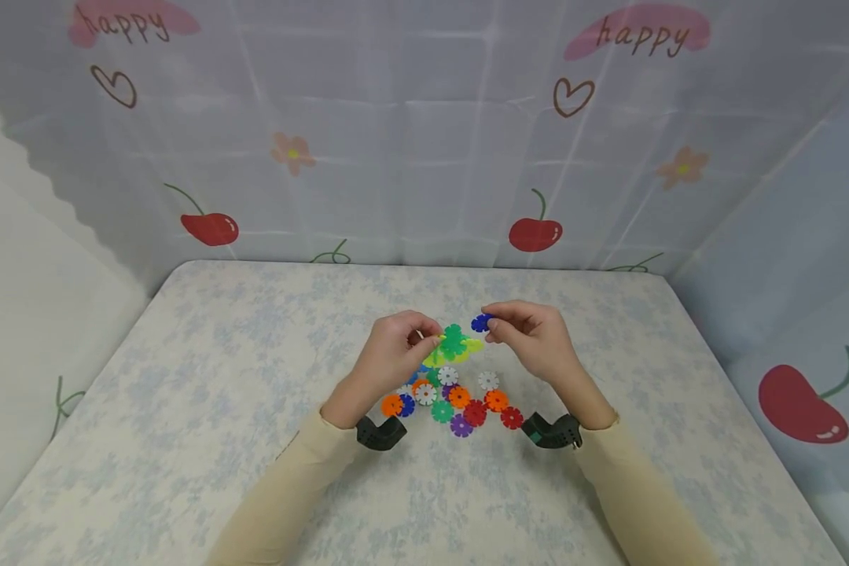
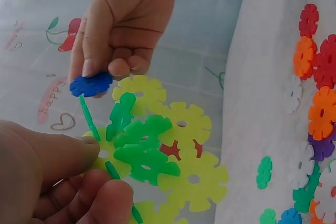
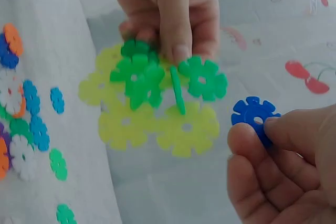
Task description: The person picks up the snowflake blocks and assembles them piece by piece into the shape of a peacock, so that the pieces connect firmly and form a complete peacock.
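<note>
My left hand (image 1: pixel 394 346) pinches a built cluster (image 2: pixel 144 128) of yellow and green notched plastic snowflake discs between thumb and fingers, held up above the table. The yellow discs (image 3: pixel 187 127) spread flat around the edge, while several green discs (image 3: pixel 202 78) stand up among them. Between thumb and fingertips, my right hand (image 1: pixel 534 339) holds a single blue snowflake disc (image 3: pixel 252 113). In the left wrist view this blue disc (image 2: pixel 90 84) overlaps the upper end of a thin, edge-on green disc (image 2: pixel 89 118); in the right wrist view it appears to the cluster's right.
Loose snowflake discs lie on the table below the hands, among them orange (image 1: pixel 459 398), red (image 1: pixel 475 413), white (image 1: pixel 488 380) and purple (image 1: pixel 461 425) ones. The table (image 1: pixel 205 377) has a pale patterned cover. Behind it hangs a printed curtain (image 1: pixel 424 181).
</note>
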Available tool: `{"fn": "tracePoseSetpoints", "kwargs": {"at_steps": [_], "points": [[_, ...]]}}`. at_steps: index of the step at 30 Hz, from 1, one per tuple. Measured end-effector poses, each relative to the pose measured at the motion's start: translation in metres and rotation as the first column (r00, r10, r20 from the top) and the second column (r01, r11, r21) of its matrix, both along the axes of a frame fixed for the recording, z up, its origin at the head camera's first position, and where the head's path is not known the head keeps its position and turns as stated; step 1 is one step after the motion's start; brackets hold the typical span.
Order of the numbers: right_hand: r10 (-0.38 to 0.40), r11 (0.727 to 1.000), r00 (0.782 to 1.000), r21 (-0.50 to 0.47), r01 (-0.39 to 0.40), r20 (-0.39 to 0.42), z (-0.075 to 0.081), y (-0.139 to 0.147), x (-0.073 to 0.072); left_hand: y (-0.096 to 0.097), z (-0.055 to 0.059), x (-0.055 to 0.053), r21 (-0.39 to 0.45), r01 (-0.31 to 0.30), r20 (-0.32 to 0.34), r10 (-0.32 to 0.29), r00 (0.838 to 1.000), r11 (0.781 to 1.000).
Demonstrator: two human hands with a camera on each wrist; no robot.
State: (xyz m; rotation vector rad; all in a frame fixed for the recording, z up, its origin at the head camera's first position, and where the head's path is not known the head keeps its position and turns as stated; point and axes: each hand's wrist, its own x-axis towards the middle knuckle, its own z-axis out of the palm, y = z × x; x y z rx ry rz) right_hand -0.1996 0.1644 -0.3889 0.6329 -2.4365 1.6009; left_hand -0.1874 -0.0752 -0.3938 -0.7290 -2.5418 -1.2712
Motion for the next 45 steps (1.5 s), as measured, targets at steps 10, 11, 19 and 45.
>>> {"fn": "tracePoseSetpoints", "kwargs": {"at_steps": [10,11,19,45], "points": [[-0.005,0.996,0.958,0.081,0.029,-0.286,0.001,-0.012,0.011,0.002,-0.001,0.002,-0.008,0.021,-0.031,-0.021,0.999,1.000],[-0.007,0.996,0.954,0.087,0.034,-0.300,0.001,-0.013,0.011,0.002,-0.001,0.003,-0.006,0.020,-0.031,-0.020,0.999,1.000],[-0.028,0.998,0.939,0.049,0.048,-0.342,-0.001,-0.016,0.012,0.001,-0.001,0.002,-0.001,0.023,-0.045,-0.023,0.999,1.000],[-0.065,0.994,0.953,-0.103,0.036,-0.295,-0.009,-0.027,0.016,0.002,-0.002,0.003,0.019,0.039,-0.099,-0.037,0.994,0.999]]}}
